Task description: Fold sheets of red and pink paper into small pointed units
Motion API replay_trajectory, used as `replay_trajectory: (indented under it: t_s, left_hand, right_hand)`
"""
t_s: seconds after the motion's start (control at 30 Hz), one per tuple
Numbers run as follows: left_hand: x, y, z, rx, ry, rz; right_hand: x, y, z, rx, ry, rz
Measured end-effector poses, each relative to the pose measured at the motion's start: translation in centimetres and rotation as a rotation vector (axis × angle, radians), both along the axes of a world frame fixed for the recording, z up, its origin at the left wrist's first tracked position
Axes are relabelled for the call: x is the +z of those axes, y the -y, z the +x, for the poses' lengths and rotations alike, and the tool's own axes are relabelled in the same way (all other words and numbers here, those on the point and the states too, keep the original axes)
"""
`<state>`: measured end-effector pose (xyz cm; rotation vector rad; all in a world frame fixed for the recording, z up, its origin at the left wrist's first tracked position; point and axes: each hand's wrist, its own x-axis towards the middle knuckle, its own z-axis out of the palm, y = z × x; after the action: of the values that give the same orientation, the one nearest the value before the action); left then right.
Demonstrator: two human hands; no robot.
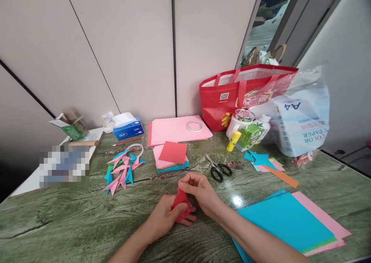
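Status: red folded paper (180,206) sits between both hands, low over the bench (87,224), front-centre. Grip: left hand (164,218) closes on its lower end from the left; right hand (201,191) pinches the upper tip. Long axis near-upright in view. Beyond it, scissors (218,169), on the right-hand side.

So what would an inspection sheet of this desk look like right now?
Surface: green wood-grain table, glossy.
Job's things: red paper, folded, held in both hands; square paper stack behind it.
Clutter: scissors, glue stick, tape roll, tissue box, pink and blue folded shapes, large blue and pink sheets.
Hands: left hand grips the red paper from below; right hand pinches its top.
Cables: nothing seen.
Surroundings: beige wall panels, red bag, plastic bag of coloured paper.
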<state>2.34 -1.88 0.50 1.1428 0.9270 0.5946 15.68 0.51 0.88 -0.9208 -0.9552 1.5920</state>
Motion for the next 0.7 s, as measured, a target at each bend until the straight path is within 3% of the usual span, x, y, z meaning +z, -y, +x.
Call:
replay_trajectory:
  t_s: [0.2, 0.37, 0.47, 0.57, 0.7]
  left_hand:
    - [-0.32, 0.03, 0.18, -0.002, -0.028, 0.076]
    - [0.03, -0.31, 0.06, 0.243, -0.035, 0.185]
    - [0.37, -0.47, -0.15, 0.341, -0.096, 0.249]
    - [0.53, -0.44, -0.21, 0.335, -0.123, 0.254]
    - [0.56, -0.21, -0.07, 0.291, -0.039, 0.194]
  right_hand:
    - [0.21, -0.09, -0.11, 0.038, -0.045, -0.037]
    - [-0.06, -0.3, -0.09, -0.034, 0.229, 0.158]
    - [-0.4, -0.08, -0.23, 0.077, 0.269, 0.133]
    - [-0.64, 0.14, -0.4, 0.164, 0.181, 0.068]
    - [-0.62, 0.31, -0.63, 0.098, 0.138, 0.047]
